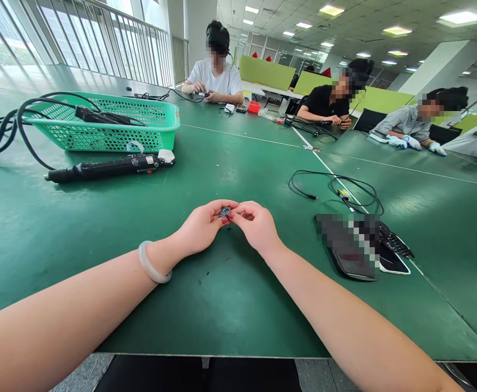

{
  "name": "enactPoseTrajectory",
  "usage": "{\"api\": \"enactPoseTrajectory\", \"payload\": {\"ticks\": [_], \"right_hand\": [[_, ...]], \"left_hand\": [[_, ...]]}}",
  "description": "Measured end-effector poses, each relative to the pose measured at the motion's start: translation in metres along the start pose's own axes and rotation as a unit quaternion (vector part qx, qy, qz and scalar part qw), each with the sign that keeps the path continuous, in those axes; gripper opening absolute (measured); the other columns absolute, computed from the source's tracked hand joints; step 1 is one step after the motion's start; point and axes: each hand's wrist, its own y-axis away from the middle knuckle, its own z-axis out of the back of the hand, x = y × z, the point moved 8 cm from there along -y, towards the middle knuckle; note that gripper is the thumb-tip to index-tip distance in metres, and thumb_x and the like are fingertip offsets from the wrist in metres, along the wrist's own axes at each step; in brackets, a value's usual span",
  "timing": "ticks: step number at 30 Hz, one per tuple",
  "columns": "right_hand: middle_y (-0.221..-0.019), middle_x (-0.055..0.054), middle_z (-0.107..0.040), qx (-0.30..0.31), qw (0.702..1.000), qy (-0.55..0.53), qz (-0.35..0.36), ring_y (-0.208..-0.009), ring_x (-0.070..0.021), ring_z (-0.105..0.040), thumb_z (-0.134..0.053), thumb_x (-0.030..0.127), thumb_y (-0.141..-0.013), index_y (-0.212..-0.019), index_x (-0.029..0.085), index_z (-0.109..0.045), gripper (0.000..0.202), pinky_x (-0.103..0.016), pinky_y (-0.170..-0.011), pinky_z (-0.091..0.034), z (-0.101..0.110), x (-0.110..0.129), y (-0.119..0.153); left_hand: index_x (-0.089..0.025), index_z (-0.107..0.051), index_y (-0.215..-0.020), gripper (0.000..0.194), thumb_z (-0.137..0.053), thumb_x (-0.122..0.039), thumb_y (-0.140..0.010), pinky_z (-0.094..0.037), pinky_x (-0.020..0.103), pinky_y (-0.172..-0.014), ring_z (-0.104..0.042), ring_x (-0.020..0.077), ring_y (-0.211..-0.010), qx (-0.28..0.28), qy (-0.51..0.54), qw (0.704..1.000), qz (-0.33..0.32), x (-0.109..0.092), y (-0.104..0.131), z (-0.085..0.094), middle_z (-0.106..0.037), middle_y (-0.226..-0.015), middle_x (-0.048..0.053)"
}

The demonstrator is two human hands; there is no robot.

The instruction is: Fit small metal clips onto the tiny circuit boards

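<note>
Above the green table point(238, 305), my left hand point(197, 227) curls around a small clump of dark, shiny bits that look like screws point(224, 212). A pale bangle point(152, 264) circles the left wrist. My right hand point(258, 227) meets it from the other side, thumb and fingertips closed together at the edge of the clump. Whether a single bit is between the right fingertips is too small to see. A few dark specks lie on the table below the hands.
Left stands a green basket point(116, 133) with black cables; a black electric screwdriver point(111, 167) lies before it. To the right are a dark phone-like slab point(347, 250) and a coiled cable point(365, 188). Several people sit across the table, one in a white shirt point(222, 76).
</note>
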Motion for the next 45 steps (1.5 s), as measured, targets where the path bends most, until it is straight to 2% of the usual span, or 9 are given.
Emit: {"api": "enactPoseTrajectory", "payload": {"ticks": [7,14,23,29,33,37,40,45], "right_hand": [[-0.090,-0.003,-0.065,-0.010,0.999,-0.032,-0.017,-0.075,-0.0155,-0.057,-0.070,0.031,-0.067,-0.064,0.022,-0.070,0.010,-0.034,-0.075,-0.047,0.001,-0.001,-0.001],[-0.090,-0.003,-0.065,0.005,0.999,-0.038,-0.022,-0.080,-0.0170,-0.059,-0.070,0.032,-0.068,-0.063,0.022,-0.071,0.011,-0.037,-0.080,-0.047,-0.001,0.000,0.000],[-0.093,-0.003,-0.065,-0.006,0.999,-0.034,-0.007,-0.080,-0.0169,-0.059,-0.071,0.032,-0.067,-0.064,0.023,-0.070,0.010,-0.035,-0.076,-0.048,0.001,0.004,0.001],[-0.093,-0.004,-0.065,-0.019,0.999,-0.038,0.001,-0.081,-0.0175,-0.059,-0.071,0.032,-0.067,-0.064,0.023,-0.071,0.009,-0.034,-0.073,-0.049,0.001,0.006,0.000],[-0.095,-0.004,-0.066,-0.023,0.999,-0.026,0.002,-0.077,-0.0162,-0.058,-0.071,0.031,-0.067,-0.065,0.023,-0.072,0.008,-0.033,-0.070,-0.049,0.001,0.007,0.001],[-0.094,-0.004,-0.065,-0.045,0.998,0.038,0.036,-0.067,-0.0130,-0.054,-0.068,0.032,-0.073,-0.071,0.023,-0.074,0.011,-0.032,-0.065,-0.048,0.005,0.017,0.005],[-0.092,-0.004,-0.065,-0.059,0.992,0.082,0.076,-0.069,-0.0137,-0.055,-0.066,0.031,-0.076,-0.073,0.023,-0.074,0.012,-0.033,-0.068,-0.048,0.006,0.028,0.010],[-0.093,-0.004,-0.065,-0.061,0.990,0.084,0.092,-0.071,-0.0138,-0.056,-0.066,0.029,-0.076,-0.073,0.022,-0.073,0.011,-0.032,-0.067,-0.048,0.005,0.033,0.013]], "left_hand": [[-0.014,-0.058,-0.121,0.038,-0.051,-0.016,-0.083,-0.049,0.037,-0.088,-0.062,0.0162,-0.090,0.000,0.005,1.000,0.001,0.002,0.000,0.000,-0.068,-0.110,0.010],[-0.014,-0.059,-0.119,0.035,-0.048,-0.014,-0.085,-0.051,0.034,-0.090,-0.063,0.0142,-0.090,0.000,0.027,1.000,0.012,0.001,0.002,-0.002,-0.068,-0.109,0.008],[-0.014,-0.061,-0.115,0.034,-0.047,-0.012,-0.084,-0.052,0.032,-0.089,-0.063,0.0160,-0.098,-0.016,0.033,0.999,-0.008,-0.006,0.001,0.000,-0.067,-0.116,0.009],[-0.015,-0.061,-0.116,0.032,-0.052,-0.021,-0.085,-0.050,0.033,-0.085,-0.061,0.0146,-0.086,-0.038,0.027,0.999,-0.022,0.001,0.001,0.004,-0.068,-0.102,0.007],[-0.015,-0.061,-0.111,0.029,-0.055,-0.022,-0.084,-0.050,0.033,-0.085,-0.061,0.0143,-0.085,-0.041,0.045,0.998,-0.025,0.000,0.001,0.004,-0.067,-0.103,0.007],[-0.016,-0.060,-0.111,0.028,-0.056,-0.022,-0.084,-0.050,0.033,-0.085,-0.063,0.0144,-0.087,-0.050,0.045,0.997,-0.028,-0.003,0.001,0.005,-0.068,-0.104,0.007],[-0.017,-0.061,-0.110,0.027,-0.055,-0.019,-0.084,-0.051,0.031,-0.082,-0.063,0.0142,-0.087,-0.057,0.033,0.997,-0.026,-0.002,0.002,0.007,-0.069,-0.106,0.007],[-0.018,-0.060,-0.113,0.029,-0.053,-0.020,-0.085,-0.052,0.032,-0.077,-0.064,0.0144,-0.084,-0.072,-0.006,0.997,-0.021,-0.001,0.004,0.010,-0.069,-0.107,0.007]]}}
